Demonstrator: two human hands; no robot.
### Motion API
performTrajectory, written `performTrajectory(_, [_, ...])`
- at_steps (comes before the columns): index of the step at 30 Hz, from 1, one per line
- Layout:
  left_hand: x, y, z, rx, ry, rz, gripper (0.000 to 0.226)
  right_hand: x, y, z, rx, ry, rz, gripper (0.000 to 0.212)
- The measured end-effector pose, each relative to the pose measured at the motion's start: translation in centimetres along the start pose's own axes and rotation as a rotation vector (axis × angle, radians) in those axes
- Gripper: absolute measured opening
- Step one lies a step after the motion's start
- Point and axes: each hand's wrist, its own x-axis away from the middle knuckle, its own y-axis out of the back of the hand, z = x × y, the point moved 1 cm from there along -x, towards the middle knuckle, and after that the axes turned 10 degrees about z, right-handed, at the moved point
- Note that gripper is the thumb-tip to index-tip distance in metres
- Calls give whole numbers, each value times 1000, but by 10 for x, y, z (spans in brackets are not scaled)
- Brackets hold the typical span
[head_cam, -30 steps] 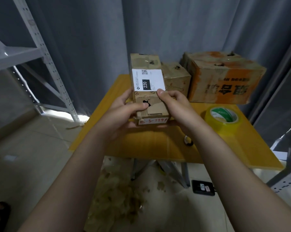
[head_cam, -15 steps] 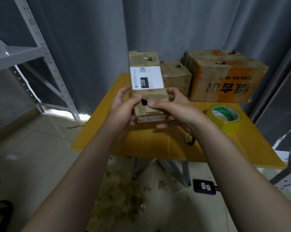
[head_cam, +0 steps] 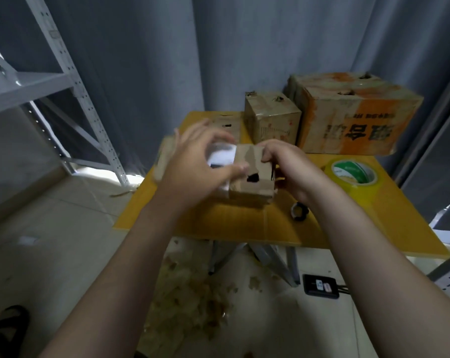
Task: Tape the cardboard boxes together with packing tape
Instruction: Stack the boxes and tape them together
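Small box (head_cam: 252,174) over the table (head_cam: 218,223) middle — tape roll (head_cam: 354,177) to its right, medium box (head_cam: 273,120) and large box (head_cam: 353,112) behind.

yellow table (head_cam: 231,223) | big box (head_cam: 353,117) | small box (head_cam: 270,120) | tape roll (head_cam: 358,189) | dark ring (head_cam: 295,215)

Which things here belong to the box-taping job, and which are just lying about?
Job: small box gripped by left hand and right hand; half-hidden box behind them; medium box; big orange box; tape roll, untouched on the table.

Lying about: dark ring on the table; black device and scraps on the floor; metal shelf.
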Motion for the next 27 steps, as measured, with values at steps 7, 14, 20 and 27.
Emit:
performTrajectory(7, [-6,-34,8,-259,84,483,67,1,5,-14,319,-28,-107,21])
performTrajectory(14, [-14,-37,5,-117,145,514,56,33,61,-24,1126,-363,-437,57])
performTrajectory(20, [-13,-40,-3,-150,197,524,68,38,79,-47,1116,-349,-475,71])
performTrajectory(27, [-12,-38,-23,126,123,191,51,42,55,1,517,278,-458,55])
